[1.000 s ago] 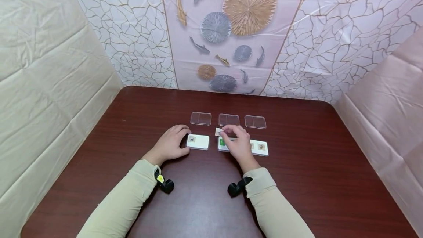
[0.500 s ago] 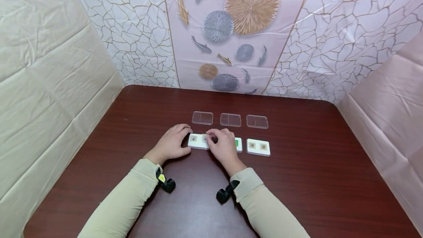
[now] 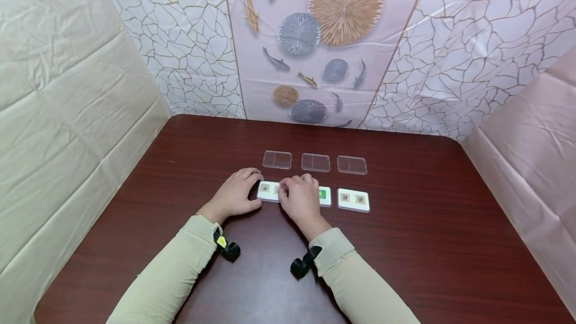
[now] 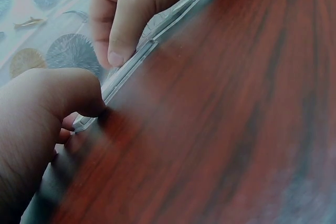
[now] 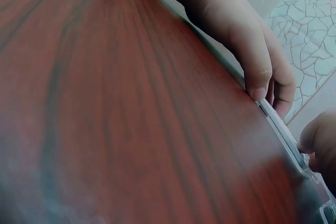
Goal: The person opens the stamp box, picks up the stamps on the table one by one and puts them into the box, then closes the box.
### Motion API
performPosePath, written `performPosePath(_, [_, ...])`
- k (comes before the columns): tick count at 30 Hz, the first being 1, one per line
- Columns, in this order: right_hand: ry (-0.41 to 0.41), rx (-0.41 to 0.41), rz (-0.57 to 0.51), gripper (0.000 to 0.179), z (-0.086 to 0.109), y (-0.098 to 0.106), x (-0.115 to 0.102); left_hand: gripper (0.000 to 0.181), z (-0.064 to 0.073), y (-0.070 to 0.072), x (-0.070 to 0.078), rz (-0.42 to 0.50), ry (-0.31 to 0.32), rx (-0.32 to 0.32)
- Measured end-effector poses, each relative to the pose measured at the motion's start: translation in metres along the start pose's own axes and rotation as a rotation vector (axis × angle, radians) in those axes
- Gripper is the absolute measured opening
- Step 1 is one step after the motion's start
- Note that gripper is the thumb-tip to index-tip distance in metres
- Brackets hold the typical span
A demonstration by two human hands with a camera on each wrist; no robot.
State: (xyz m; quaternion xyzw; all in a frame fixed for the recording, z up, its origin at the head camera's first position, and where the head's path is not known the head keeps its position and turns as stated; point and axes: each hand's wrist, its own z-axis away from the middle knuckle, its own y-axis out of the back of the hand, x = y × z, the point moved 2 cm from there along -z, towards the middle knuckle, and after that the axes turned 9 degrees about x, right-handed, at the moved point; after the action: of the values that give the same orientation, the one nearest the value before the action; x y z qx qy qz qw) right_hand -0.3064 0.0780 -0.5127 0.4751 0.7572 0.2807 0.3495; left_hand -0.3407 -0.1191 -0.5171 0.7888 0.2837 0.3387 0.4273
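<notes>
My left hand [image 3: 235, 192] grips the left end of a flat case with a white insert [image 3: 269, 198], thumb on the near edge and fingers on the far edge. A small square picture card [image 3: 265, 188] lies at the insert's left. My right hand [image 3: 300, 198] is over the case's right part, finger and thumb pinching a second small card [image 3: 276, 189], mostly hidden by the hand. In the left wrist view, the right thumb [image 4: 119, 51] comes down right at the case's top. The right wrist view shows the left thumb [image 5: 257, 85] against the case edge.
Right of it, partly behind my right hand, is a middle case [image 3: 327, 197] with a green square. Farther right sits a third case [image 3: 353, 205] with two picture cards. Behind them lie three clear plastic covers, left [image 3: 277, 159], middle [image 3: 315, 162] and right [image 3: 352, 165], on the brown table [image 3: 405, 244].
My right hand has moved left from above the middle case to the left case, bringing the small card onto its right part. The left hand has kept its hold.
</notes>
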Motion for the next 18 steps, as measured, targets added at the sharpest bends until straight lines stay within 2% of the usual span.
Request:
performPosePath(9, [0.023, -0.025, 0.061, 0.014, 0.001, 0.002, -0.003, 0.057, 0.001, 0.001, -0.001, 0.003, 0.006, -0.003])
performPosePath(18, [0.045, 0.023, 0.041, 0.018, -0.005, 0.011, -0.003, 0.058, -0.001, -0.001, -0.002, 0.008, 0.003, -0.012])
